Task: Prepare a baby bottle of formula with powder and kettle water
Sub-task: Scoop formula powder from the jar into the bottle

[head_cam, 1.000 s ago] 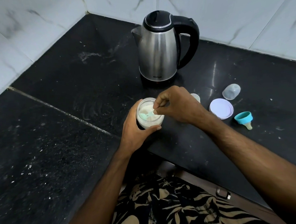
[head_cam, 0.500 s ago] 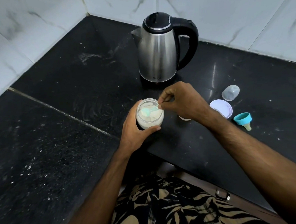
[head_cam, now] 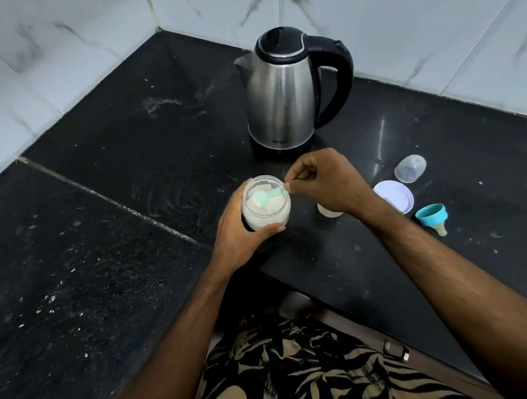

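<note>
At the centre of the frame your left hand (head_cam: 242, 231) wraps around the clear, open jar of white formula powder (head_cam: 265, 206), while your right hand (head_cam: 325, 182) pinches the handle of the small teal plastic scoop (head_cam: 263, 197), its bowl over the powder. The baby bottle (head_cam: 328, 211) stands just right of the jar, mostly hidden under your right hand, and the stainless-steel kettle with black handle (head_cam: 284, 100) sits above on the black stone counter (head_cam: 116, 152).
</note>
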Demonstrator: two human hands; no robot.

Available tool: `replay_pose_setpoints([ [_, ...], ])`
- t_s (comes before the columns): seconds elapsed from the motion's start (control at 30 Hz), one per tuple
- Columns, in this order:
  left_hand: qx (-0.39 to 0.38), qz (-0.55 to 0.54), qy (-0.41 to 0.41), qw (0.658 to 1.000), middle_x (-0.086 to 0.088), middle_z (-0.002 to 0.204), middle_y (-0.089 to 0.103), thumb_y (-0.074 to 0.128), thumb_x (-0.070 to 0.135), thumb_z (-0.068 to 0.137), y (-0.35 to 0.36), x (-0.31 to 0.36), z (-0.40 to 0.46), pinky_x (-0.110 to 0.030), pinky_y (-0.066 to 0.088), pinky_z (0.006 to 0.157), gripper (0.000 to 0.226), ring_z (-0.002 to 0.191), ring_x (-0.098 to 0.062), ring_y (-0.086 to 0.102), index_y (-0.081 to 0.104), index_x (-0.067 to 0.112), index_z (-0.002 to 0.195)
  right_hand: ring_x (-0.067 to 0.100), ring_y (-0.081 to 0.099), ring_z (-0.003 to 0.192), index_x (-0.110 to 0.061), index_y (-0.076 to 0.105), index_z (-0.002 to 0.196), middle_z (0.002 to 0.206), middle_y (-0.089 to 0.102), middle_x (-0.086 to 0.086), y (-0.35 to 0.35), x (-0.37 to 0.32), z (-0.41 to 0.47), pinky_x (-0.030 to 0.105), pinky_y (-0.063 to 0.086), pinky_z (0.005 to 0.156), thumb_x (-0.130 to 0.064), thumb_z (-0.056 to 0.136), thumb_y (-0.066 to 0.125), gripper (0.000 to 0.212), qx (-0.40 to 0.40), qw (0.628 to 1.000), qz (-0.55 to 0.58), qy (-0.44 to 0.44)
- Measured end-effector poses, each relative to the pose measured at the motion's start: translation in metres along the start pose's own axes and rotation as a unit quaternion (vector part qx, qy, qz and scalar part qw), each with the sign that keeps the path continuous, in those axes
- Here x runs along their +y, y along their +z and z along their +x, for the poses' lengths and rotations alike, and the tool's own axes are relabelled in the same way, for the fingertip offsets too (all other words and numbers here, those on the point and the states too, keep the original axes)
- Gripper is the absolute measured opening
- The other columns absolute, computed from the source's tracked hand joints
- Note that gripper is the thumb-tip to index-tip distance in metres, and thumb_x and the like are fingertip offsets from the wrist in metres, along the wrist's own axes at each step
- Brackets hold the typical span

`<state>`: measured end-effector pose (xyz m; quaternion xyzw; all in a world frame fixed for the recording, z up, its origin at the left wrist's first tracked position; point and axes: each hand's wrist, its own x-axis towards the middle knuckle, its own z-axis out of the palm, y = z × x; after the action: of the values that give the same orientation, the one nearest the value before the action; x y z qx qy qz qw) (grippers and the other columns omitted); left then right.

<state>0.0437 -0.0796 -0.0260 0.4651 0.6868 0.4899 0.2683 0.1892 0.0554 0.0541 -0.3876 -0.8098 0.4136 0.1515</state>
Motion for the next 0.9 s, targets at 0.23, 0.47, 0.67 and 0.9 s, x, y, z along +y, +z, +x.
replay_pose_setpoints([
  [0.23,-0.013,0.001,-0.011,1.000,0.016,0.138,0.055,0.092,0.023,0.066,0.000,-0.001,0.004,-0.024,0.041,0.109,0.089,0.130,-0.001,0.048,0.046,0.021,0.142,0.008,0.060,0.055,-0.009,0.073,0.084,0.071,0.072,0.001,-0.010,0.001,0.000,0.025,0.056,0.057,-0.011,0.084,0.074,0.003,0.002,0.996,0.074,0.053],
  [0.47,-0.012,-0.012,-0.047,0.999,0.027,0.139,0.047,0.086,0.047,0.057,0.002,0.004,0.006,-0.020,0.036,0.112,0.114,0.131,0.007,0.043,0.029,0.022,0.153,0.009,0.061,0.058,-0.007,0.072,0.088,0.076,0.073,0.009,-0.023,0.004,-0.001,0.023,0.056,0.058,-0.012,0.085,0.073,0.005,0.021,0.993,0.102,0.059],
  [0.67,0.044,0.002,-0.006,0.999,0.010,0.152,0.041,0.091,0.038,0.065,0.003,0.021,0.012,-0.031,0.037,0.116,0.104,0.139,-0.001,0.039,0.034,0.024,0.150,0.013,0.063,0.064,-0.004,0.072,0.090,0.081,0.073,0.015,-0.037,0.005,-0.004,0.021,0.055,0.057,-0.009,0.086,0.071,0.006,0.051,0.989,0.132,0.039],
  [0.9,0.063,0.003,0.061,0.996,0.006,0.149,0.044,0.089,0.032,0.070,0.013,0.057,0.022,-0.020,0.035,0.111,0.096,0.138,-0.004,0.040,0.036,0.017,0.148,0.014,0.064,0.063,-0.006,0.072,0.089,0.074,0.072,0.008,-0.060,0.017,-0.010,0.025,0.055,0.058,-0.008,0.085,0.073,0.004,0.083,0.976,0.196,0.036],
])
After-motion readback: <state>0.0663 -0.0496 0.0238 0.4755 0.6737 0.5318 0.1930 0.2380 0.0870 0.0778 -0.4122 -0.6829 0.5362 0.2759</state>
